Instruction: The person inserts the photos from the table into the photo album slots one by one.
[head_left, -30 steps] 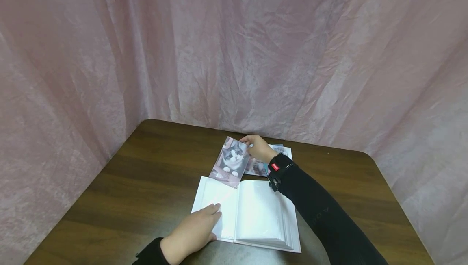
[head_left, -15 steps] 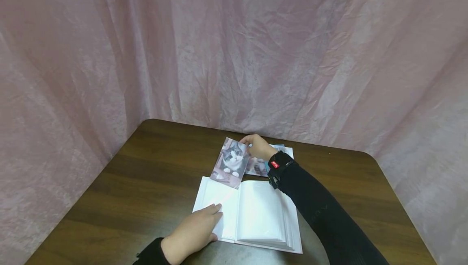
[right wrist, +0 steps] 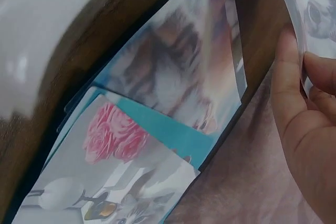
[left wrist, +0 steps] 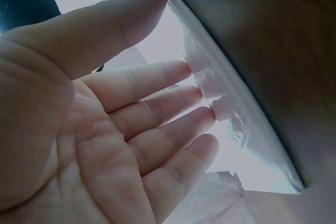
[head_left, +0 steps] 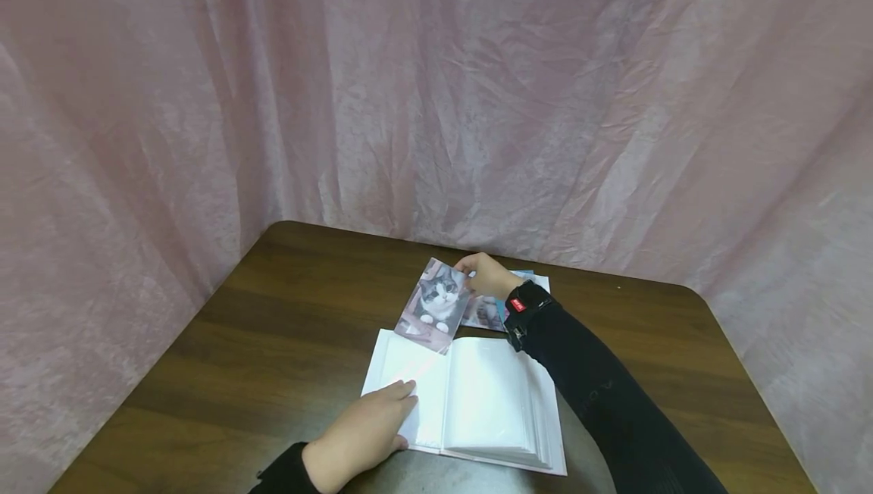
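Note:
An open photo album [head_left: 486,395] with blank white pages lies near the front of the table. My left hand [head_left: 364,429] rests on its left page, fingers straight; in the left wrist view the fingertips [left wrist: 205,116] touch the clear page sleeve by the album's edge. At the far side my right hand [head_left: 489,276] pinches a cat photo [head_left: 436,304] by its upper right edge, between thumb and fingers [right wrist: 286,77]. The photo's lower end overlaps the top of the album's left page. Other cat photos [right wrist: 157,66] lie spread beneath the right wrist, partly hidden by it in the head view.
The brown wooden table [head_left: 273,312] extends on both sides of the album. A pink curtain [head_left: 436,100] hangs along the table's far edge. The right forearm, in a black sleeve [head_left: 607,403], passes over the album's right side.
The head view has shifted slightly, so everything sits a little further right. The right hand still holds the cat photo, hardly moved against the album. The left hand stays on the page.

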